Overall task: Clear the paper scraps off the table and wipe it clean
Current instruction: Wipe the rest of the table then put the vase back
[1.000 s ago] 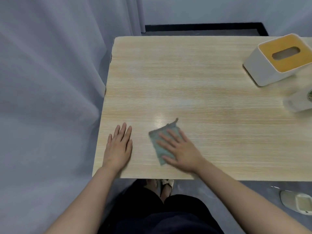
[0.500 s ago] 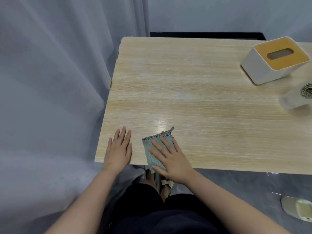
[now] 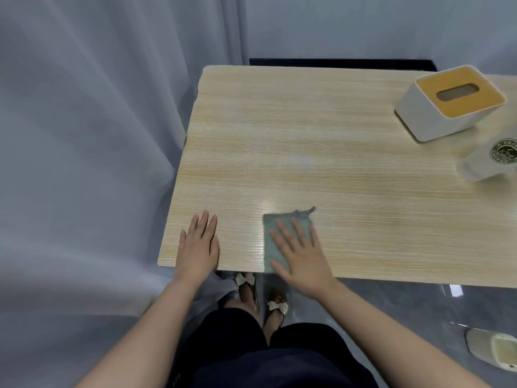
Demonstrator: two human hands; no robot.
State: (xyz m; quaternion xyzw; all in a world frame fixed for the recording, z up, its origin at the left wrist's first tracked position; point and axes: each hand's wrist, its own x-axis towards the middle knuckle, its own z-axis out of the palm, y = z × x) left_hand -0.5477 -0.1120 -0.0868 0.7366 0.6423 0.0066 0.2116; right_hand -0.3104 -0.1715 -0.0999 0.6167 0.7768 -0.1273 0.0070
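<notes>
Cloth (image 3: 272, 242) half under right hand (image 3: 300, 257), cup (image 3: 489, 162) cropped

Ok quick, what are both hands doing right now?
Left hand: open, flat on the table, holding nothing.
Right hand: open, fingers straight, pressing the cloth.

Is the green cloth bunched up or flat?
Flat. The cloth lies spread on the table under the right hand, whose fingers are straight.
</notes>
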